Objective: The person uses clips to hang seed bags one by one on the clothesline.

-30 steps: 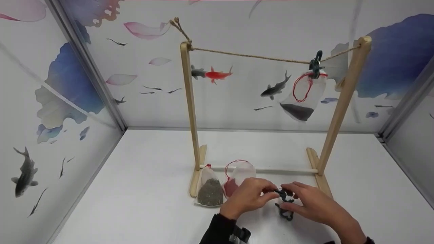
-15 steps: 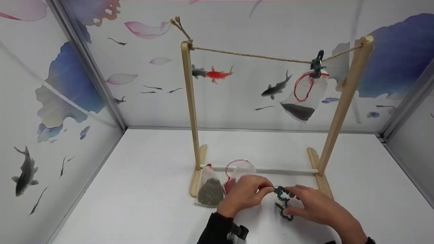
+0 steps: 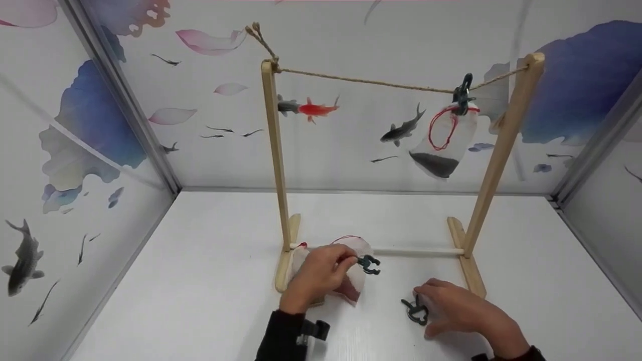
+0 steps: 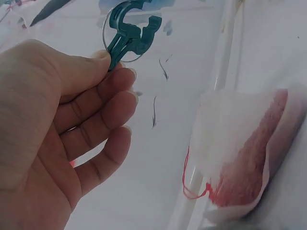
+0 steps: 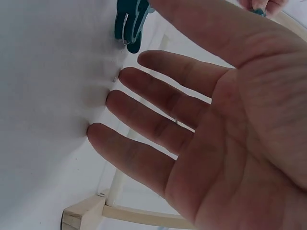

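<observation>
My left hand (image 3: 318, 273) pinches a dark green spring clip (image 3: 370, 264) by its handles, between thumb and forefinger. In the left wrist view this clip (image 4: 132, 31) has its rounded jaws pointing away from the hand. Beneath lies a sheer mesh pouch (image 4: 244, 158) of reddish grains with a red drawstring. A second pouch (image 3: 297, 261) is mostly hidden behind the left hand. My right hand (image 3: 459, 308) is low over the table with fingers extended, beside another green clip (image 3: 416, 313) lying there. The right wrist view shows straight fingers with nothing held and that clip (image 5: 130, 24) near the thumb.
A wooden frame (image 3: 277, 150) stands behind the hands, with a twine line (image 3: 361, 80) across its top. From the line hangs a pouch (image 3: 436, 163) of dark grains on a green clip (image 3: 462, 98). A pale rod (image 3: 416, 252) joins the frame's feet. Printed walls enclose the white table.
My left hand has carried one clip left, away from the other clip and over the pouches. The right hand has opened wider beside the remaining clip. The reddish pouch now shows below the left hand.
</observation>
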{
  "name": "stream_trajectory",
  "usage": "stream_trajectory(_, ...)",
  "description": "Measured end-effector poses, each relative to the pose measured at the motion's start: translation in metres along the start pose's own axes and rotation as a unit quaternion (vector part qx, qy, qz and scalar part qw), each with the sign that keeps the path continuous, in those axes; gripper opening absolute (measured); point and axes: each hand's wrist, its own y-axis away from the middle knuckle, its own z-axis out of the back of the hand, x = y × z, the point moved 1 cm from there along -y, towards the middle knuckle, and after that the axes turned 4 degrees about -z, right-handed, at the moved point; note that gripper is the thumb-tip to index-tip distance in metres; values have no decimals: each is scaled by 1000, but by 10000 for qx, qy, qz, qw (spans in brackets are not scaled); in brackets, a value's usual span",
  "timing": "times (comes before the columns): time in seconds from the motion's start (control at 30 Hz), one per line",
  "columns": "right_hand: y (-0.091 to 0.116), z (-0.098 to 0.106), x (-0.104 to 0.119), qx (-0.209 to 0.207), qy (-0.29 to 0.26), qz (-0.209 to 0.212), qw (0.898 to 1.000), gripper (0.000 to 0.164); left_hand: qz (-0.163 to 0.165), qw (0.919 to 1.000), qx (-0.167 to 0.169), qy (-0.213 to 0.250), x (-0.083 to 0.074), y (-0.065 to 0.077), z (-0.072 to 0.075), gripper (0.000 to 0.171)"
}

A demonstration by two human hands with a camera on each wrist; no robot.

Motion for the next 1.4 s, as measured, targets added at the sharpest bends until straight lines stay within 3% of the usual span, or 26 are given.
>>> stream_trajectory(0.13, -3, -1, 3, 37, -12, 114, 9999, 82, 123, 9989, -154, -429, 13, 15, 21, 9)
stream_trajectory(0.27, -5, 2, 7, 82, -96, 46, 9999, 85, 187, 9974, -175, -674, 21, 21, 36, 10)
stream_trajectory(0.4, -12, 8, 10, 39, -274, -5, 9996, 73, 224, 9963, -100, -828, 28, 25, 45, 10)
stream_trajectory(0.53, -27, 13, 15, -597, -243, 344, 9973, 51, 336, 9948, -85, -957, 33, 29, 49, 9)
stream_trajectory(0.7, -59, 18, 22, -1462, -426, 800, 9851, 31, 417, 9951, -25, -901, 36, 29, 48, 10)
stream_trajectory(0.8, -83, 20, 26, -1630, -696, 594, 9824, 30, 433, 9955, 22, -840, 36, 27, 46, 11)
stream_trajectory(1.0, -118, 14, 32, -1427, -1329, -450, 9798, 47, 522, 9957, 46, -762, 39, 25, 48, 11)
stream_trajectory(1.1, -127, 8, 37, -1489, -1058, -935, 9787, 47, 586, 9956, 53, -726, 40, 26, 48, 11)
stream_trajectory(1.23, -134, 2, 45, -1526, -804, -1159, 9782, 37, 592, 9959, 32, -681, 41, 26, 47, 10)
stream_trajectory(1.4, -140, -2, 42, -1542, -1151, -1084, 9753, 25, 574, 9960, 55, -678, 42, 26, 45, 10)
